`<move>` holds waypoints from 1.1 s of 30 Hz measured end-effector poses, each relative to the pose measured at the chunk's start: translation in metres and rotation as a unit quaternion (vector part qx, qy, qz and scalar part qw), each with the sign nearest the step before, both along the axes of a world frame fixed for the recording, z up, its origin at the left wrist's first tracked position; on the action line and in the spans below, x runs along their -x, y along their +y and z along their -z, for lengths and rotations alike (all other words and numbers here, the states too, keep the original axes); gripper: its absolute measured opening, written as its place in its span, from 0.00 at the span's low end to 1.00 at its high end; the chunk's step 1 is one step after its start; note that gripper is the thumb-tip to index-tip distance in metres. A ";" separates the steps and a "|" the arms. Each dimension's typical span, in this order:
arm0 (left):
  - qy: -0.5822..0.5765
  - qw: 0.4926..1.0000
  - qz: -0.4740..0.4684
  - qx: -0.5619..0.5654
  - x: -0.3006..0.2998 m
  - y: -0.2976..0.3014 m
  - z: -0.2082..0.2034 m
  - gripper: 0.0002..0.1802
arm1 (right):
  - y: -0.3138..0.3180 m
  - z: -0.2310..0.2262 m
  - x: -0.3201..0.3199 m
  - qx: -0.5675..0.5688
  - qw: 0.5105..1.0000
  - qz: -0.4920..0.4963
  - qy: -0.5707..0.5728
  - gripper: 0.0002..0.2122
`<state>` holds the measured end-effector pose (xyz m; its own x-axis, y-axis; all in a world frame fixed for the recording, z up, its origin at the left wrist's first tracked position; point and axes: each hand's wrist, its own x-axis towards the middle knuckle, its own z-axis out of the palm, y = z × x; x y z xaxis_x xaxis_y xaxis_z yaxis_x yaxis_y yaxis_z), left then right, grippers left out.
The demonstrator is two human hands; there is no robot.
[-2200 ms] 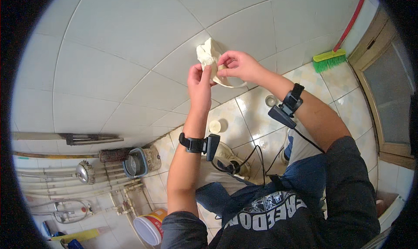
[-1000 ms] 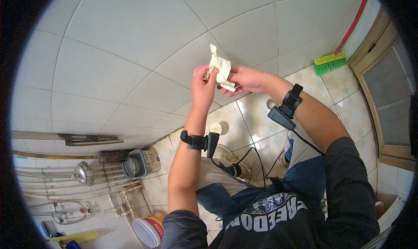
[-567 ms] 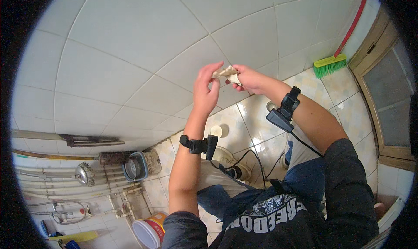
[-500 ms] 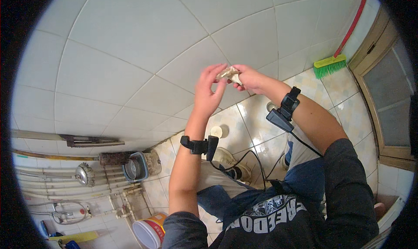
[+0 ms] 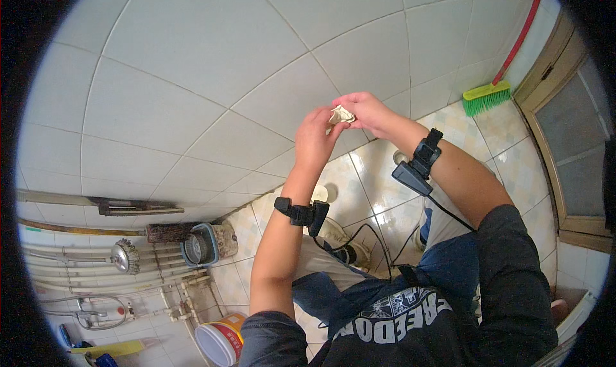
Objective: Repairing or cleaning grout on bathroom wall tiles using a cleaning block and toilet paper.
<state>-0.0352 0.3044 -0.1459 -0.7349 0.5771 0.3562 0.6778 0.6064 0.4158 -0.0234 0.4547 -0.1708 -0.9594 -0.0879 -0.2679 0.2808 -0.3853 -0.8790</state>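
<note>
A small crumpled cream wad, cloth or paper I cannot tell, is held between my two hands in front of the tiled wall. My left hand has its fingers and thumb closed on the wad's left side. From the right, my right hand grips the same wad, and some of its fingertips are hidden behind it. Both wrists wear black straps with small boxes, and dark cables hang from them.
A small round cream container stands on the tiled floor, partly behind my left wrist. A broom with green bristles leans near the door. At left are a bucket, pipes, a round brush and a blue-grey pail.
My left hand has moved right and its fingers have closed onto the wad, which now looks more bunched up. The right hand stays in nearly the same place.
</note>
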 end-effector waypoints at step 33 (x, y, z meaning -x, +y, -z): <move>-0.333 0.928 -0.013 -0.169 0.022 -0.001 0.042 0.14 | 0.006 0.029 0.012 -0.141 0.988 -0.060 0.028 0.13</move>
<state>-0.0568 0.3029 -0.1883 -0.8688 0.4947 -0.0233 0.1903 0.3769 0.9065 -0.0352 0.4610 -0.2003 -0.9606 -0.1305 -0.2453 0.2578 -0.0895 -0.9620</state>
